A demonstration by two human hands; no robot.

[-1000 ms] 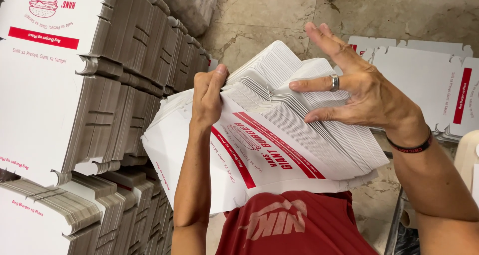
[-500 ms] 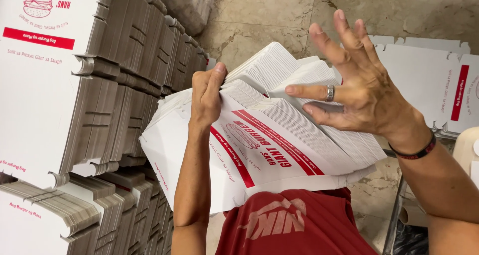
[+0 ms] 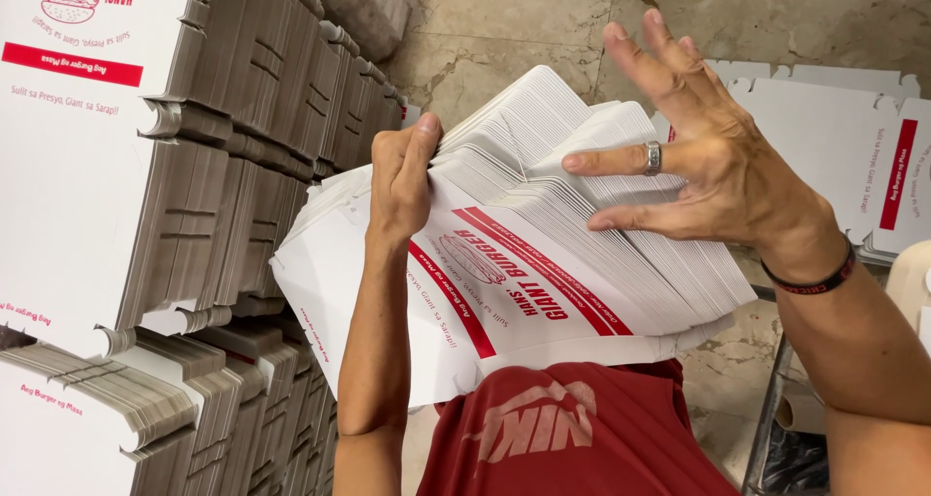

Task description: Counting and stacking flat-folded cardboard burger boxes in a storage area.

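A thick bundle of flat white cardboard box blanks [image 3: 543, 263] with red printing rests against my chest, above my red shirt [image 3: 572, 428]. My left hand [image 3: 400, 181] grips the bundle's left edge, thumb on top of the fanned sheets. My right hand [image 3: 693, 152], wearing a ring and a dark wristband, is spread, with two fingertips touching the fanned edges at the top right and the other fingers lifted off.
Tall stacks of the same flat box blanks [image 3: 194, 215] fill the left side. More flat blanks [image 3: 834, 157] lie at the right on a stone floor [image 3: 504, 31]. A metal frame leg [image 3: 771, 409] stands at lower right.
My right hand has lifted and spread its fingers wider over the fanned sheets. My left hand keeps its grip and the bundle has barely moved.
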